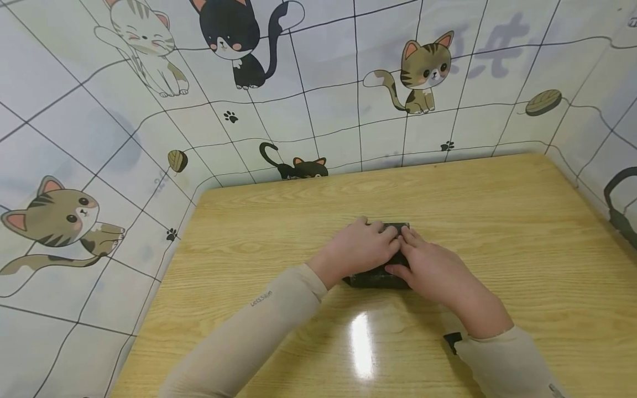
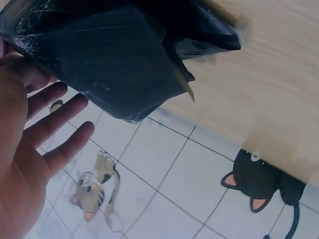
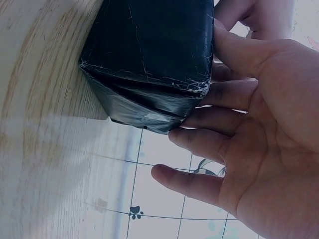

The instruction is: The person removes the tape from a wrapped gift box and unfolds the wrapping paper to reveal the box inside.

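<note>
At the left, the black package (image 1: 380,282) was met by the left hand (image 1: 360,249), its fingers laid over the top; whether the wrap's edge was pinched between thumb and forefinger cannot be told. At the right, the package was touched by the right hand (image 1: 438,273), its fingers nearly straight and its thumb set apart near the front edge — nothing was clenched there. The work was judged to be at an early stage: pointed flaps (image 2: 209,45) of wrapping were seen standing out, but no contents were exposed, so the opening, if intended, was left to be done.

The package was set on the wood-grained table (image 1: 249,249), towards its middle, and a bright reflection was cast on the wood in front. The table was enclosed by a gridded covering (image 1: 328,127) — printed with cats, paw marks and yarn balls — and at the far right a dark loop (image 1: 622,224) was partly seen.
</note>
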A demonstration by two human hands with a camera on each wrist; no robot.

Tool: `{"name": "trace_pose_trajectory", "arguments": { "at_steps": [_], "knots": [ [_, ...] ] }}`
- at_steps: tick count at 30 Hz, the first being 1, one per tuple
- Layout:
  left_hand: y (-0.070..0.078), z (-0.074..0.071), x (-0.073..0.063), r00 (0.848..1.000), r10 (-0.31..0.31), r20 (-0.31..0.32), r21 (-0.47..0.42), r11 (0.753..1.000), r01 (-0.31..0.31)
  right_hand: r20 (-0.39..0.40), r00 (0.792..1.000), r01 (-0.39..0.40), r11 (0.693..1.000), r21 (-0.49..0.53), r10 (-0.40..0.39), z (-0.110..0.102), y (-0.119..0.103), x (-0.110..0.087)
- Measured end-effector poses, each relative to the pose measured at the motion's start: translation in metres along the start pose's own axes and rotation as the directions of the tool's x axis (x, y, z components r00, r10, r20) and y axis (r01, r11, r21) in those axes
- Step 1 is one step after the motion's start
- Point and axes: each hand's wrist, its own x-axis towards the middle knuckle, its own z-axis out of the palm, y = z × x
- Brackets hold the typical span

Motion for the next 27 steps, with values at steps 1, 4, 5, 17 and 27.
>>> {"name": "trace_pose_trajectory", "arguments": {
  "at_steps": [1,4,5,17,27],
  "knots": [
    [-0.001,0.001,0.001,1.000,-0.006,0.008,-0.016,1.000,0.006,0.002,1.000,0.000,1.000,-0.005,0.000,0.000,0.000,0.000],
    [-0.005,0.004,0.001,0.999,-0.028,0.023,-0.064,0.998,0.029,0.006,1.000,0.002,1.000,-0.016,-0.002,-0.001,-0.001,0.000],
    [-0.006,0.005,0.002,0.999,-0.035,0.027,-0.088,0.995,0.038,0.008,1.000,0.003,1.000,-0.017,-0.003,-0.001,-0.001,0.000],
    [-0.019,0.008,0.000,0.994,-0.085,-0.063,-0.363,0.930,0.057,0.001,1.000,-0.005,1.000,-0.023,0.005,-0.001,0.001,-0.001],
    [-0.017,0.010,0.001,0.992,-0.120,-0.041,-0.340,0.935,0.099,0.000,1.000,-0.006,1.000,-0.025,0.006,0.000,0.000,0.000]
  ]
}}
